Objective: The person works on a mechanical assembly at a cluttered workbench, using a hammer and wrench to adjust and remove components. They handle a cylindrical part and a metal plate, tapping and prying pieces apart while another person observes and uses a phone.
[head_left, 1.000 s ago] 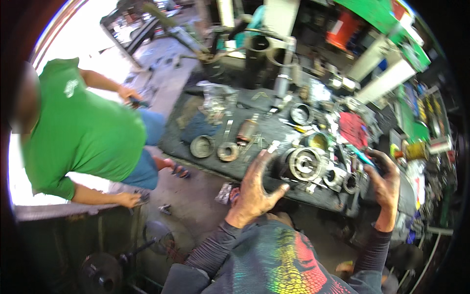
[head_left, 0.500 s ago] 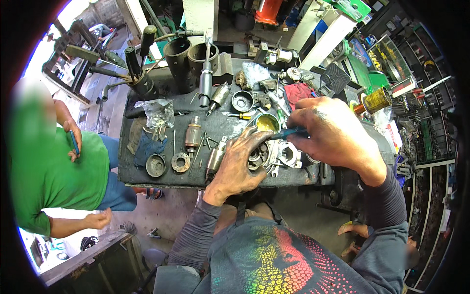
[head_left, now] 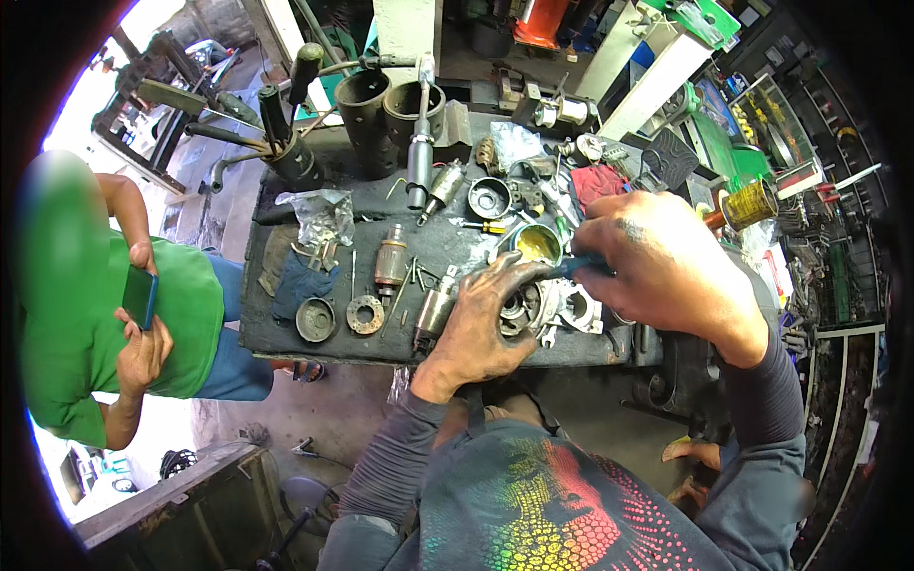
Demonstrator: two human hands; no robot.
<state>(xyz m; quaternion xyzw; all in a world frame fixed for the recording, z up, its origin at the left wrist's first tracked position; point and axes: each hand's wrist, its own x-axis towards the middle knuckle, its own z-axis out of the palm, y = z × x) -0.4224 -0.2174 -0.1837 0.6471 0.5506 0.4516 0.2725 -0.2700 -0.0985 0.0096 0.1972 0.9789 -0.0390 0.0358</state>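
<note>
My left hand (head_left: 481, 319) curls around a round metal housing (head_left: 519, 303) near the workbench's front edge, fingers over its top. Beside it, my right hand (head_left: 666, 271) grips a dark teal tool (head_left: 583, 265) held across the housing; its tip is hard to make out. Just behind are a tin of yellow grease (head_left: 536, 245) and a yellow-handled screwdriver (head_left: 490, 227). A cylindrical metal motor part (head_left: 435, 314) lies left of my left hand, near a copper-banded armature (head_left: 390, 262). A bracket-like casting (head_left: 578, 309) lies right of the housing, partly under my right hand.
The black bench (head_left: 262, 338) carries several tubes (head_left: 362, 124), bags, rags and loose parts. At left, a person in green (head_left: 152, 362) holds a phone (head_left: 140, 297). Someone's bare foot (head_left: 690, 452) shows lower right. A metal box (head_left: 171, 504) stands lower left, shelving (head_left: 838, 400) at right.
Since a second ago, my hands have closed in over the housing, with the teal tool across it. The person in green has raised the phone into both hands. The view has swung round.
</note>
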